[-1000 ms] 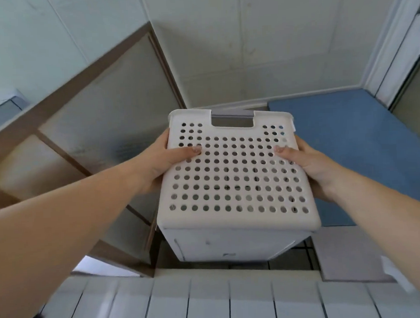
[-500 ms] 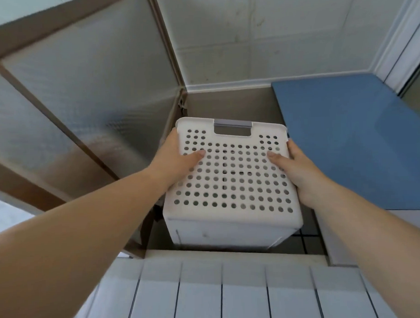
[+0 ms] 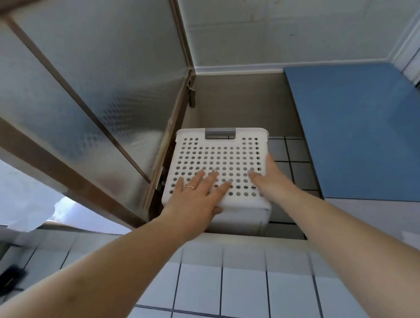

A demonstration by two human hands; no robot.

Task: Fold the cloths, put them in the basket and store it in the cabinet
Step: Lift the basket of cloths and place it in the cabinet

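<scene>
Basket: your white perforated basket [image 3: 218, 158] sits inside the open cabinet [image 3: 238, 103], pushed up against the left side of the opening, right by the hinge edge of the door. You see it from below and behind, so its holed panel faces you, with a grey handle [image 3: 219, 132] in the cut-out at the far edge.
Cloths: you can't see any from this angle; what is in the basket stays hidden behind the holed panel.
Left hand: your left hand [image 3: 198, 195] lies flat on the holed panel, fingers straight and spread, thumb down at the near edge of the basket. That's an open palm pressing, no grip. There's a ring [image 3: 190, 187] on one finger.
Right hand: your right hand [image 3: 264, 178] is at the basket's right near corner, fingers straight on the panel and thumb up along the right side. It touches with flat fingers, not curled round anything.
Cabinet door: the frosted glass door [image 3: 87, 91] in its brown frame stands swung open on the left, and a metal hinge [image 3: 191, 93] shows at the top of the opening.
Blue door: a closed blue door [image 3: 360, 129] is just right of the opening, apart from the basket.
Wall: white tiles [image 3: 232, 284] with dark grout run below the cabinet, under both your forearms.
Far left: a dark object [image 3: 10, 277] sits low at the left edge, too blurred to name.
</scene>
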